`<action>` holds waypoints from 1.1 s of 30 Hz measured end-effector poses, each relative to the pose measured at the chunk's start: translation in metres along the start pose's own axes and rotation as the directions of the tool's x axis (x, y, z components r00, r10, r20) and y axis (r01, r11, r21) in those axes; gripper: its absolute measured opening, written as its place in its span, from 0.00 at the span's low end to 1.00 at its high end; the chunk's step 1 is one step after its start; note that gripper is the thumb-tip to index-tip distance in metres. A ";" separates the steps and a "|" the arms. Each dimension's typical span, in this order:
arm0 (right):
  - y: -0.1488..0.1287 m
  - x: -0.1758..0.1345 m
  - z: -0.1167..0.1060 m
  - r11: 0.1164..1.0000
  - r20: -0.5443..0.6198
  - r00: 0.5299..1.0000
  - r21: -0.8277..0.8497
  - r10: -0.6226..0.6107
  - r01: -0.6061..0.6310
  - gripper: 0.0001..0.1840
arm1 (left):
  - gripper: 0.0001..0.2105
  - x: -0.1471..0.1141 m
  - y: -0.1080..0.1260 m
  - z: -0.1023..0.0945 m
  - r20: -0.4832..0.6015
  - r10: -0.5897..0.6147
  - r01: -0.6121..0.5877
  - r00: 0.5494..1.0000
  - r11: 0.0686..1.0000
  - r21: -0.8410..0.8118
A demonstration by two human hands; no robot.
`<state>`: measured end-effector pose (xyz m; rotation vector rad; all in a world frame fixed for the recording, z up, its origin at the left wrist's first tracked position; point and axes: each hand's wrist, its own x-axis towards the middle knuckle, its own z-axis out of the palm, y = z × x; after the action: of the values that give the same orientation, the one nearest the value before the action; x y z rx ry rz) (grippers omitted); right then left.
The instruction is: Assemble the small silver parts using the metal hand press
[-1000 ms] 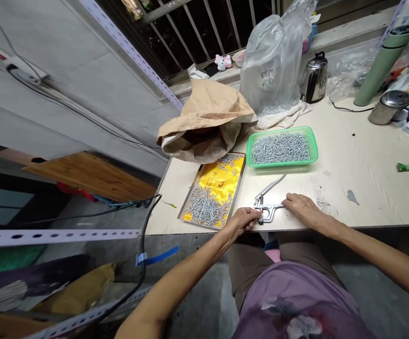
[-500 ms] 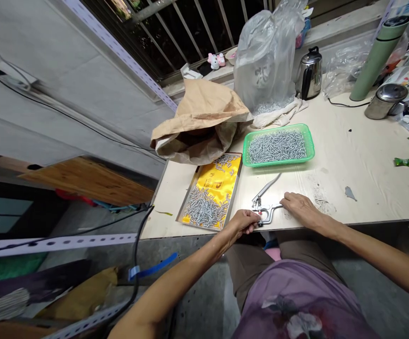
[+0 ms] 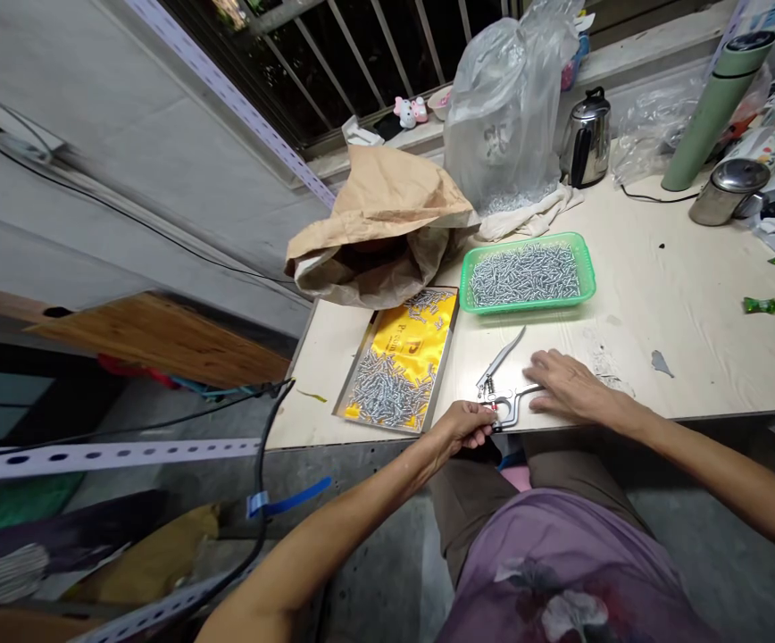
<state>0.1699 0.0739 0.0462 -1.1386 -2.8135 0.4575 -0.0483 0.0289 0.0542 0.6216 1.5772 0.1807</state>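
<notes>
Silver snap-fastener pliers (image 3: pixel 510 409) lie on the table near its front edge, handles spread apart, with a small dark spring and a red bit by the jaw. My left hand (image 3: pixel 469 423) is closed in a pinch at the jaw; what sits between its fingertips is too small to make out. Over the end of the lower handle is my right hand (image 3: pixel 567 386), its thumb and fingers apart around it. Left of the pliers, a shallow box (image 3: pixel 436 393) with yellow lining holds many small metal pieces. More such pieces fill a green plastic basket (image 3: pixel 528 307) behind the pliers.
An open brown paper bag (image 3: pixel 394 192) stands behind the box. Further back are a clear plastic bag (image 3: pixel 495 125), a steel kettle (image 3: pixel 588 138) and a green flask (image 3: pixel 715 121). Green-wrapped sweets (image 3: pixel 760 305) lie at the right. A black cable (image 3: pixel 263 464) hangs beside the table's left end.
My right hand has shifted slightly left and its fingers have spread over the pliers' handle. The upper handle has tilted a little. My left hand stays at the jaw.
</notes>
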 end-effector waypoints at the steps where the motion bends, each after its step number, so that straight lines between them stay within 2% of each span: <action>1: 0.005 0.005 -0.001 1.000 -0.005 1.000 -0.001 -0.020 0.020 0.29 | 0.10 0.000 0.000 0.000 0.000 -0.001 0.001 1.000 1.000 0.000; 3: 0.016 0.018 -0.002 0.999 0.024 0.998 -0.017 -0.051 0.052 0.46 | 0.10 0.001 -0.001 0.000 -0.001 -0.005 0.005 1.000 1.000 0.002; 4: 0.021 0.025 -0.002 0.997 0.060 0.996 -0.021 -0.069 0.070 0.51 | 0.09 0.002 -0.001 0.000 -0.003 -0.009 0.009 1.000 1.000 0.002; 6: 0.028 0.038 -0.001 0.994 0.129 0.987 -0.030 -0.098 0.102 0.56 | 0.09 0.003 -0.002 0.000 -0.005 -0.016 0.016 1.000 1.000 -0.004; 9: 0.031 0.050 -0.004 0.991 0.147 0.982 -0.053 -0.117 0.126 0.58 | 0.10 0.003 -0.003 0.000 -0.001 -0.015 0.015 1.000 1.000 -0.019; 12: 0.027 0.052 -0.010 0.990 0.141 0.985 -0.086 -0.101 0.114 0.55 | 0.11 0.003 -0.003 0.000 0.004 -0.004 0.004 1.000 1.000 -0.025; 17: 0.017 0.046 -0.017 0.984 0.137 0.986 -0.141 -0.090 0.109 0.38 | 0.15 0.006 -0.006 -0.001 -0.001 0.009 -0.009 1.000 1.000 0.016; 19: 0.014 0.043 -0.018 0.986 0.146 0.986 -0.139 -0.076 0.097 0.32 | 0.16 0.004 -0.009 -0.002 0.001 0.020 -0.020 1.000 0.997 0.073; 21: 0.011 0.039 -0.018 0.989 0.151 0.987 -0.126 -0.054 0.074 0.26 | 0.17 -0.001 -0.012 -0.002 -0.057 0.113 -0.098 0.992 0.970 0.224; 22: 0.010 0.037 -0.018 0.991 0.148 0.988 -0.118 -0.046 0.063 0.23 | 0.16 -0.003 -0.013 -0.002 -0.114 0.213 -0.164 0.970 0.927 0.337; 23: 0.008 0.036 -0.019 0.992 0.140 0.989 -0.111 -0.038 0.054 0.21 | 0.14 -0.006 -0.013 -0.002 -0.165 0.344 -0.236 0.924 0.855 0.462; 24: 0.007 0.034 -0.019 0.993 0.133 0.991 -0.105 -0.030 0.044 0.19 | 0.12 -0.008 -0.012 0.000 -0.188 0.489 -0.304 0.852 0.753 0.584; 26: 0.003 0.031 -0.020 0.994 0.123 0.992 -0.101 -0.020 0.033 0.18 | 0.08 -0.007 -0.006 0.005 -0.115 0.725 -0.407 0.679 0.501 0.764; 28: 0.000 0.030 -0.022 0.994 0.122 0.992 -0.104 -0.012 0.025 0.18 | 0.14 0.002 0.004 0.013 0.046 0.832 -0.480 0.554 0.274 0.834; 30: -0.002 0.028 -0.023 0.994 0.130 0.992 -0.111 0.002 0.012 0.20 | 0.23 0.016 0.015 0.019 0.175 0.851 -0.520 0.496 0.130 0.844; 33: -0.001 0.023 -0.024 0.996 0.137 0.990 -0.092 0.012 0.001 0.26 | 0.31 0.036 0.026 0.024 0.268 0.828 -0.547 0.493 0.055 0.835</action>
<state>0.1568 0.0954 0.0685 -1.1755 -2.9794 0.4266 -0.0178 0.0619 0.0323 2.3593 1.3919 0.2046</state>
